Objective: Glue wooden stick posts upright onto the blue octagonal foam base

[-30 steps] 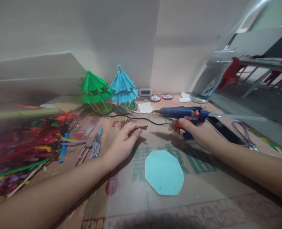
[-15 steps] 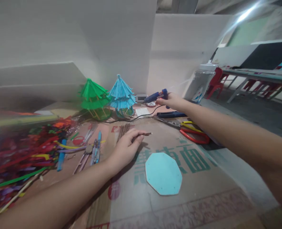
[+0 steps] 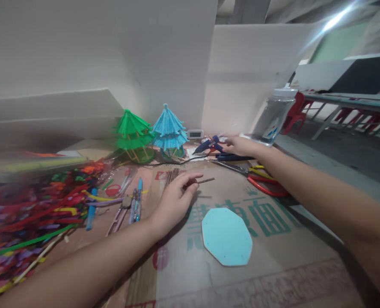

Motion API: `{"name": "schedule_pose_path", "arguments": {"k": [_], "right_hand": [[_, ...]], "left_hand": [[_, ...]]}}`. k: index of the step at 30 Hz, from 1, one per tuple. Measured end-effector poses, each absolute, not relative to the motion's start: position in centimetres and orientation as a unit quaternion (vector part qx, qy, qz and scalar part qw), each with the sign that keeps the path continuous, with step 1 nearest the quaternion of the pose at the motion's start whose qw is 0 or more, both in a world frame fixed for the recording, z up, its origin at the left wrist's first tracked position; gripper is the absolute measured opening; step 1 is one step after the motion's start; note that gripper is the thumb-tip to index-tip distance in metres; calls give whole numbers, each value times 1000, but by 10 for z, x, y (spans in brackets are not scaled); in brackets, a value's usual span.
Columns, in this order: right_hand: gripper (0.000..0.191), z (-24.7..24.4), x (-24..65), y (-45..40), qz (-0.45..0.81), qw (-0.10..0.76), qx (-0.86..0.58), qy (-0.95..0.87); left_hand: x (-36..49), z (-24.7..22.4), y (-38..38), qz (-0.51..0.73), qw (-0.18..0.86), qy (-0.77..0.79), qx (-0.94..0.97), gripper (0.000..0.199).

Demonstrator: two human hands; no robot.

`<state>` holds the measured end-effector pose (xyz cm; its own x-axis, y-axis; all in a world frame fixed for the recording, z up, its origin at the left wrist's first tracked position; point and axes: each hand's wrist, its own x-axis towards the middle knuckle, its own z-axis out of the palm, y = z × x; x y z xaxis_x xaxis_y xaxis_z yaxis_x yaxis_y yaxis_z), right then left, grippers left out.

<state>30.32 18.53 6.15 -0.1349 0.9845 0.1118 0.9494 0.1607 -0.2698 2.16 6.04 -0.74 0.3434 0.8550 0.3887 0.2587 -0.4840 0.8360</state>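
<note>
My left hand (image 3: 179,194) is closed on a thin brown stick (image 3: 206,180), whose free end sticks out to the right past the fingertips. Just behind that hand lies a bundle of similar brown sticks (image 3: 171,175). On the far side, a blue glue gun (image 3: 206,145) rests with its nozzle pointing down left over a white paper square (image 3: 194,155). Beside the gun's handle, my right hand (image 3: 241,146) has its fingers loosely stretched, apparently off the gun. A pale blue octagonal board (image 3: 227,237) with small dots along its edge lies flat on the cardboard in front.
Green (image 3: 134,132) and blue (image 3: 169,128) little roofed models stand at the back. Red-and-yellow-handled scissors (image 3: 267,186) lie under my right forearm. Colourful strips (image 3: 48,205) pile up at left, near pens (image 3: 137,201). A clear bottle (image 3: 275,113) stands back right.
My right hand has lowered the glue gun to the table by the paper and loosened from it. My left hand keeps the stick, its fingers slightly more raised. The view shifted slightly.
</note>
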Motion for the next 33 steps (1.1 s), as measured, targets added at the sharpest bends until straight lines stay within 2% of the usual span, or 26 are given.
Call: {"name": "schedule_pose_path", "arguments": {"k": [3, 5, 10, 15, 19, 22, 24, 26, 29, 33], "right_hand": [[33, 81, 313, 157, 1, 124, -682, -720], [35, 94, 309, 133, -50, 149, -674, -722], [25, 105, 265, 72, -80, 256, -491, -829], [25, 73, 219, 39, -186, 160, -271, -931], [13, 54, 203, 41, -227, 124, -253, -932], [11, 55, 206, 44, -222, 129, -251, -933], [12, 61, 213, 44, -201, 170, -246, -933], [15, 66, 223, 41, -147, 237, -268, -922], [12, 67, 238, 35, 11, 322, -357, -877], [10, 50, 247, 29, 241, 386, -408, -791]], "left_hand": [[23, -7, 59, 436, 352, 388, 732, 24], [23, -6, 58, 441, 347, 394, 728, 17], [24, -1, 56, 457, 331, 410, 716, 4], [25, 2, 51, 489, 276, 373, 739, 6], [24, 4, 45, 501, 229, 344, 761, 19], [22, 4, 42, 488, 197, 315, 790, 34], [19, 4, 43, 476, 169, 309, 806, 39], [17, 6, 44, 446, 157, 312, 824, 34], [15, 14, 35, 334, 142, 303, 881, 17], [18, 24, -3, 189, 9, 207, 960, 26]]}}
